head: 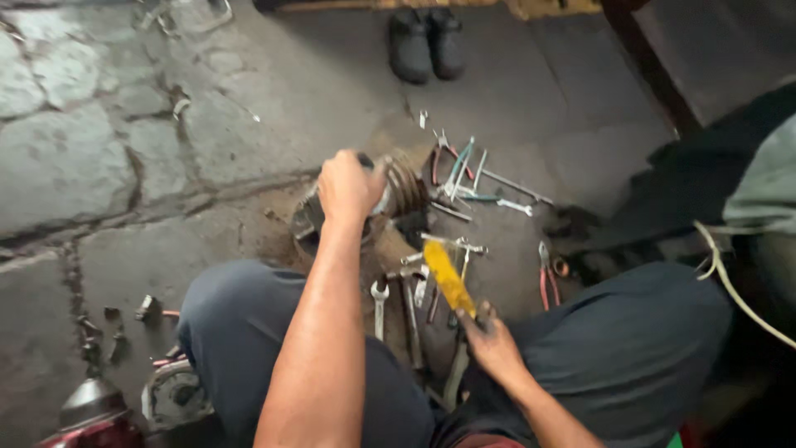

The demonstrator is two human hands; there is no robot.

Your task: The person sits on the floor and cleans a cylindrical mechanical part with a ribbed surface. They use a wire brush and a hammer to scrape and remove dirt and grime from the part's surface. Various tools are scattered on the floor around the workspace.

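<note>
The right hand [489, 340] pinches a long yellow tool [448, 276] pointing up and a bit left. The left hand [348, 187] grips a ribbed metal part [402, 187].

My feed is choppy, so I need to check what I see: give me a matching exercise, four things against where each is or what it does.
Things:
1. left hand
2. right hand
3. red-handled pliers
4. pair of dark shoes

Places or states:
A. lying on the floor, right of the spread of tools
B. standing at the top of the view, on the concrete floor
C. gripping the top of the finned metal part
D. holding a yellow-handled tool over the wrenches

Pairs: 1-C, 2-D, 3-A, 4-B
</note>
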